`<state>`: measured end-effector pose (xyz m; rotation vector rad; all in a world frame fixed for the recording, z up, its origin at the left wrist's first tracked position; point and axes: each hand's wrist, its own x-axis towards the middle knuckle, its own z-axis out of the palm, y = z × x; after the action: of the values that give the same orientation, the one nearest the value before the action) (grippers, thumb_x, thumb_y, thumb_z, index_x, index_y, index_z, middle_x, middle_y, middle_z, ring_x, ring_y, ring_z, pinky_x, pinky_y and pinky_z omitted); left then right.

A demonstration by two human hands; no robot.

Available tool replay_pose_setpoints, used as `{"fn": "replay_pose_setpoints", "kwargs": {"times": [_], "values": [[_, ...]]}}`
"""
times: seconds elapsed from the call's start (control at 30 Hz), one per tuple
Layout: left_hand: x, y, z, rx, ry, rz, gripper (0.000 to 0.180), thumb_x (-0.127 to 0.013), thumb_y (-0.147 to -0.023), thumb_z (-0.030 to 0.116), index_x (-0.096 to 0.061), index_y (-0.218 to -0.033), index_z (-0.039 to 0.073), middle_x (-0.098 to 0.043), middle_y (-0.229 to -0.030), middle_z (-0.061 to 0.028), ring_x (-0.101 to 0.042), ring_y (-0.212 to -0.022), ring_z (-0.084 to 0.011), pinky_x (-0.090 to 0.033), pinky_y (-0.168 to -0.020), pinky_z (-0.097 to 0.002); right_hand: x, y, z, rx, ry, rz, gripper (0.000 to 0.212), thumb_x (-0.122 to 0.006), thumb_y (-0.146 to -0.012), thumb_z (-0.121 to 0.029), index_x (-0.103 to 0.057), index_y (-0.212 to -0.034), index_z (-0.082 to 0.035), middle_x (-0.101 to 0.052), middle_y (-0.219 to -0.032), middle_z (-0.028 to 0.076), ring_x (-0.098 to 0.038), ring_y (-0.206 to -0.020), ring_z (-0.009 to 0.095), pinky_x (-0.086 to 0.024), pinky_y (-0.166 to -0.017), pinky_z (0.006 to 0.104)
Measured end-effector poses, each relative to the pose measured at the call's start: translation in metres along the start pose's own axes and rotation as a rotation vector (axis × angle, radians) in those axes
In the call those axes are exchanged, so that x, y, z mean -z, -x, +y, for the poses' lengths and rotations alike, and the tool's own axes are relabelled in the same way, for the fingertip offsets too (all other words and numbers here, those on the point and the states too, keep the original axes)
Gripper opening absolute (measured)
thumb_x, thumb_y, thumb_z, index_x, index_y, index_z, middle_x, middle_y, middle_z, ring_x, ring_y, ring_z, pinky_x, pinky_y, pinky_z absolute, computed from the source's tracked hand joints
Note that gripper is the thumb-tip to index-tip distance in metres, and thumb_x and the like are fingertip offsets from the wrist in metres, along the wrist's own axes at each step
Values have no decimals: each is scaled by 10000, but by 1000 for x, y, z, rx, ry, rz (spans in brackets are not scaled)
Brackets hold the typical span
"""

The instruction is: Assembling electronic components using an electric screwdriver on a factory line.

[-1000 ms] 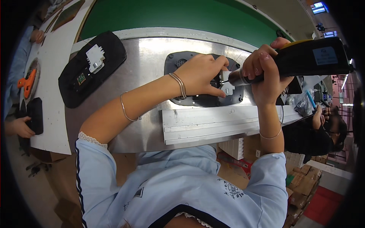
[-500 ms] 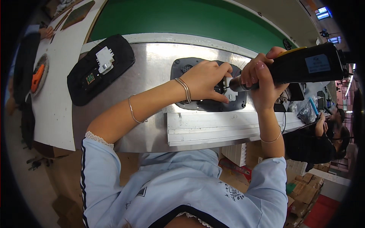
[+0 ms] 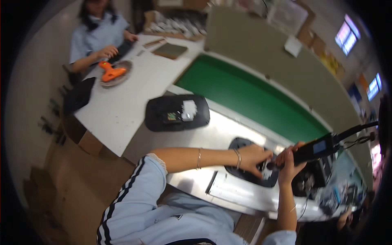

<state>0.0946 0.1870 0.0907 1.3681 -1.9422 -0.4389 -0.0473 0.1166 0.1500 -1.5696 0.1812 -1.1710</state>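
My right hand is wrapped round a black electric screwdriver, its tip directed down at a small white plastic part. That part lies on a black rounded panel on the metal bench. Reaching across the panel, my left hand brackets the white part between thumb and fingers; its fingertips are blurred. Whether the screwdriver's bit touches a screw is hidden. To the left lies a second black rounded panel, carrying a white plastic part and a small green circuit board.
A white metal rail runs along the bench's near edge. Behind it stretches a green belt. On the white table, an orange tool rests in a round dish; a co-worker works behind. Bagged parts lie at right.
My view has swung up and left, bringing the co-worker and far table into sight. Both hands stay at the panel, the right still holding the screwdriver.
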Motion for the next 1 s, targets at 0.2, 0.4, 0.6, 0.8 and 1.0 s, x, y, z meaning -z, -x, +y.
{"fn": "replay_pose_setpoints", "kwargs": {"times": [0.2, 0.4, 0.6, 0.8, 1.0], "values": [[-5, 3, -1, -1, -134, 44, 746, -825, -632, 487, -496, -1145, 56, -656, -1050, -127, -616, -980, -330, -489, -861, -396, -12, -6, -21, 21, -40, -32, 446, -624, -891, -74, -419, -1273, 31, -503, -650, 15, -484, -483, 79, -400, -452, 221], [9, -14, -15, -168, -180, 10, 699, -808, -615, 486, -545, -1111, 68, -656, -1076, -101, -608, -988, -313, -449, -909, -388, 11, 35, -60, 253, -132, 94, 390, -596, -885, -94, -392, -1206, -4, -439, -582, 28, -421, -431, 105, -376, -430, 230], [53, -82, -35, -103, -978, 183, 702, -724, -735, 307, -473, -1381, 195, -515, -1343, -103, -448, -1284, -274, -221, -1129, -603, 38, 82, -88, 286, -126, 77, 348, -561, -889, -80, -407, -1188, 10, -382, -569, 19, -377, -419, 101, -367, -403, 231], [114, 7, -18, -101, -847, 142, 543, -709, -819, 311, -533, -1330, 251, -489, -1424, -85, -486, -1266, -267, -360, -1058, -467, 56, 86, -83, 253, -152, 79, 372, -562, -868, -55, -391, -1193, 1, -395, -544, 31, -409, -401, 126, -399, -386, 258], [189, 182, -33, 333, -745, 270, 339, -691, -849, 274, -680, -1172, 174, -558, -1343, -116, -526, -1206, -323, -388, -1051, -422, 64, 86, -78, 198, -211, 48, 353, -516, -874, -67, -412, -1201, 18, -386, -572, 27, -399, -426, 120, -388, -411, 241]]}}
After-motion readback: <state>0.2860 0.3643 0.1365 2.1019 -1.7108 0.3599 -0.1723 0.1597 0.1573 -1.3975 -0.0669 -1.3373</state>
